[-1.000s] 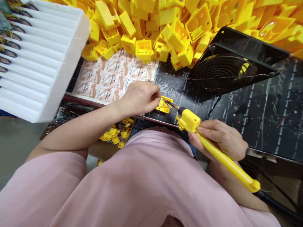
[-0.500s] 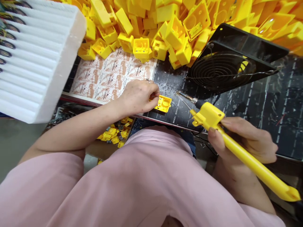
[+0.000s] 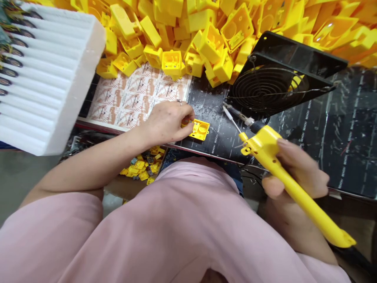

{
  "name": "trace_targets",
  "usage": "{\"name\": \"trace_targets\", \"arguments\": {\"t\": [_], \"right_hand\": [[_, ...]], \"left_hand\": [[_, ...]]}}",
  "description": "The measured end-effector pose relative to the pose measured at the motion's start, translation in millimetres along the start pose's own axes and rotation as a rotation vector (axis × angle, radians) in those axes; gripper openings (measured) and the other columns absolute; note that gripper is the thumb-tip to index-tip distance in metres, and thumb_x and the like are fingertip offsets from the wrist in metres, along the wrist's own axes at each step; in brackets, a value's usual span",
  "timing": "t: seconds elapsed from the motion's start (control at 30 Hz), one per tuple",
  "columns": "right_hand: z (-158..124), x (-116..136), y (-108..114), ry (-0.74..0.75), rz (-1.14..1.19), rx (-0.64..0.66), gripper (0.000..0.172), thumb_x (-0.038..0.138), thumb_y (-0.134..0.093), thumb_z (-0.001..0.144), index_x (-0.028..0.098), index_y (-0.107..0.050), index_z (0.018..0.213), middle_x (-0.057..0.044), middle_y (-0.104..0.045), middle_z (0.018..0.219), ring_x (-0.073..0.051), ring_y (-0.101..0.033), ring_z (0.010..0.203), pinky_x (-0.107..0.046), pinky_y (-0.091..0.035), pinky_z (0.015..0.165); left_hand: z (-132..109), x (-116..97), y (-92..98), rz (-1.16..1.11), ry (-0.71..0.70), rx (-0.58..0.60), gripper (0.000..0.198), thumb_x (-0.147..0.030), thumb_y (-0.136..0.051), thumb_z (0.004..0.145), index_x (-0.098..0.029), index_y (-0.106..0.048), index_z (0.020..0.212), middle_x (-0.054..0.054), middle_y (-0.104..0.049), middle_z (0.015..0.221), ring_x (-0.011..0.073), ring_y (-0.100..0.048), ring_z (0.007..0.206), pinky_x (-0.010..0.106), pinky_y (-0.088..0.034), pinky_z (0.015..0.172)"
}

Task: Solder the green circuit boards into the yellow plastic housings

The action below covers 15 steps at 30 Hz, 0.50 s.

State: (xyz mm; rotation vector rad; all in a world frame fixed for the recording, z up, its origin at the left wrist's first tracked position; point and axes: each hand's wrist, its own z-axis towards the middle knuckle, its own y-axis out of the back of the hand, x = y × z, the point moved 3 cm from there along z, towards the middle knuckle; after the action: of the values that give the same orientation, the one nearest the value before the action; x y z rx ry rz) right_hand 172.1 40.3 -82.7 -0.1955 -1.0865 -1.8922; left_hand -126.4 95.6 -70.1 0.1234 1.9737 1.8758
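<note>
My left hand [image 3: 169,122] is closed in a pinch at the left end of a small yellow plastic case [image 3: 203,125] lying open-side up near the bench's front edge. What sits between finger and thumb is hidden. Several round and raised shapes show inside the case. My right hand [image 3: 303,169] is wrapped round a yellow soldering gun [image 3: 282,169], held tilted above the bench to the right of the case. A metal soldering tip [image 3: 235,113] and a thin pale feed tube [image 3: 231,118] point up-left from its head, close to the fan and apart from the case.
A black fan [image 3: 265,84] with a wire guard stands behind the soldering gun. Yellow plastic housings [image 3: 212,43] are heaped along the back. A sheet of printed labels [image 3: 132,94] lies left of centre. White ribbed foam [image 3: 64,70] stands at left; small yellow parts [image 3: 138,169] lie below the bench.
The soldering gun has turned a little in my right hand, and its tip has moved farther back, closer to the fan. My left hand keeps its pinch at the case. The view has shifted slightly.
</note>
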Motion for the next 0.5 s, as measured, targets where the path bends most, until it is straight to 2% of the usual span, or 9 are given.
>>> {"name": "trace_targets", "arguments": {"t": [0.07,0.1,0.23,0.3,0.37,0.43,0.5], "right_hand": [[8,9,0,0.078,-0.034,-0.038,0.054,0.065,-0.060,0.098,0.033,-0.068,0.139,0.000,-0.077,0.087,-0.018,-0.073,0.070,-0.030,-0.061,0.067],[11,11,1,0.093,-0.039,-0.039,0.052,0.061,-0.066,0.097,0.033,-0.068,0.141,0.000,-0.078,0.089,-0.017,-0.073,0.069,-0.029,-0.061,0.066],[16,9,10,0.118,-0.009,0.027,0.061,0.053,-0.067,0.100,0.032,-0.054,0.156,-0.005,-0.081,0.106,-0.020,-0.077,0.074,-0.029,-0.061,0.062],[19,11,14,0.183,-0.058,0.091,0.057,0.048,-0.065,0.102,0.029,-0.055,0.155,-0.004,-0.081,0.097,-0.020,-0.076,0.069,-0.028,-0.061,0.059],[23,15,15,0.245,-0.117,0.136,0.054,0.034,-0.068,0.101,0.026,-0.057,0.153,-0.001,-0.079,0.083,-0.017,-0.073,0.063,-0.026,-0.059,0.058],[26,21,14,0.303,-0.120,0.137,0.055,0.022,-0.071,0.096,0.023,-0.060,0.150,0.001,-0.077,0.077,-0.016,-0.071,0.058,-0.024,-0.058,0.054],[27,26,10,0.339,-0.095,0.125,0.054,0.017,-0.072,0.093,0.021,-0.063,0.146,0.000,-0.078,0.078,-0.016,-0.071,0.057,-0.026,-0.057,0.050]], "left_hand": [[-3,2,1.2,-0.045,-0.013,-0.009,0.032,-0.037,-0.050,0.089,-0.018,-0.076,0.094,0.005,-0.074,0.079,0.0212,-0.070,0.077,0.032,-0.051,0.075],[-5,4,1.2,-0.069,-0.023,-0.021,0.034,-0.038,-0.049,0.091,-0.018,-0.077,0.095,0.005,-0.075,0.081,0.0212,-0.070,0.078,0.032,-0.052,0.077],[-12,11,-2.6,-0.111,-0.064,-0.086,0.040,-0.038,-0.044,0.099,-0.019,-0.079,0.102,0.008,-0.079,0.092,0.0237,-0.073,0.087,0.036,-0.054,0.083],[-14,14,-4.8,-0.119,-0.088,-0.113,0.043,-0.039,-0.043,0.102,-0.020,-0.080,0.106,0.008,-0.079,0.099,0.0248,-0.074,0.094,0.039,-0.054,0.089],[-14,14,-5.8,-0.135,-0.112,-0.141,0.044,-0.039,-0.041,0.104,-0.021,-0.080,0.110,0.008,-0.079,0.104,0.0252,-0.073,0.101,0.041,-0.053,0.094],[-14,14,-6.2,-0.151,-0.124,-0.155,0.044,-0.036,-0.041,0.105,-0.021,-0.080,0.114,0.009,-0.079,0.107,0.0255,-0.072,0.103,0.042,-0.052,0.097],[-13,13,-6.8,-0.164,-0.112,-0.156,0.042,-0.034,-0.041,0.104,-0.021,-0.080,0.116,0.009,-0.078,0.105,0.0254,-0.071,0.103,0.042,-0.052,0.098]]}}
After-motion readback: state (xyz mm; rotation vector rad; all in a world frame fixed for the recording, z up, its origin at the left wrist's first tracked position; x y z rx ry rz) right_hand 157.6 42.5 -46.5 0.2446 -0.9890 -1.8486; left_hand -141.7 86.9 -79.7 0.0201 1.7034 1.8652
